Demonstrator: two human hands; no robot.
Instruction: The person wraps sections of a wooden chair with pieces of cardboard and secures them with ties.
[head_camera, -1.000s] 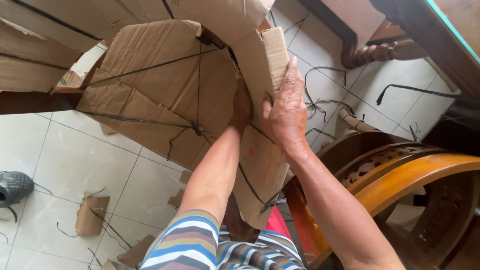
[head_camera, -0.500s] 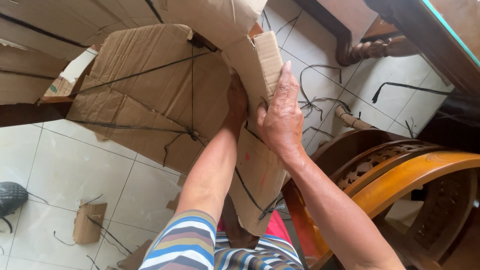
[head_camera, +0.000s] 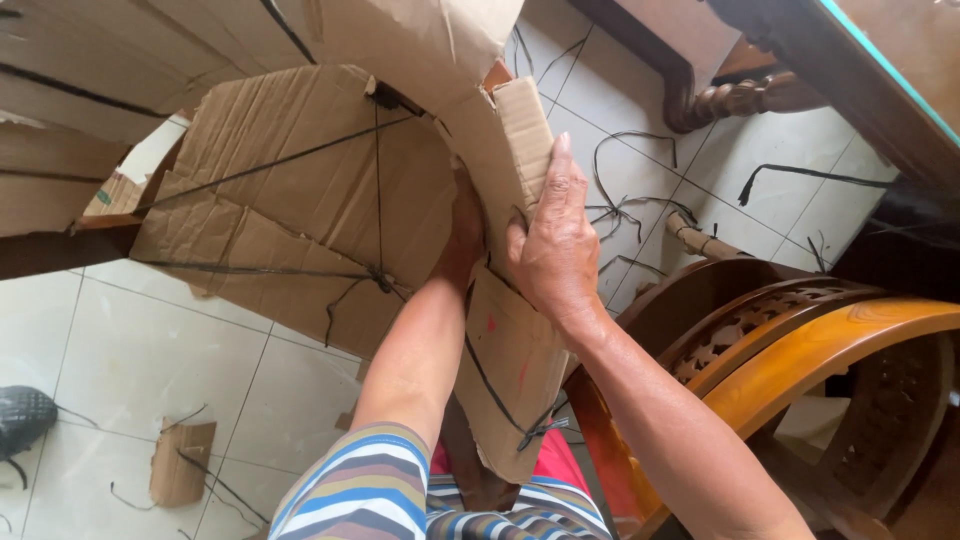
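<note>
Cardboard wrapping (head_camera: 500, 330), brown, creased and tied with black string (head_camera: 375, 190), stood folded between my hands, its long axis running from near to far. My right fingers (head_camera: 560, 190) were clamped on its outer, right face; my left hand (head_camera: 465, 240) sat behind the fold, its fingers hidden, so their state I couldn't tell. A carved wooden chair (head_camera: 800, 350) lay right; tiled floor (head_camera: 130, 350) left.

A home — tiled floor (head_camera: 120, 350), carved wooden chair (head_camera: 800, 350).

two bare forearms; the left hand (head_camera: 462, 240) and right hand (head_camera: 553, 250) wear nothing. near, a striped garment (head_camera: 380, 490) in blue, white, brown, perhaps a short sleeve.
</note>
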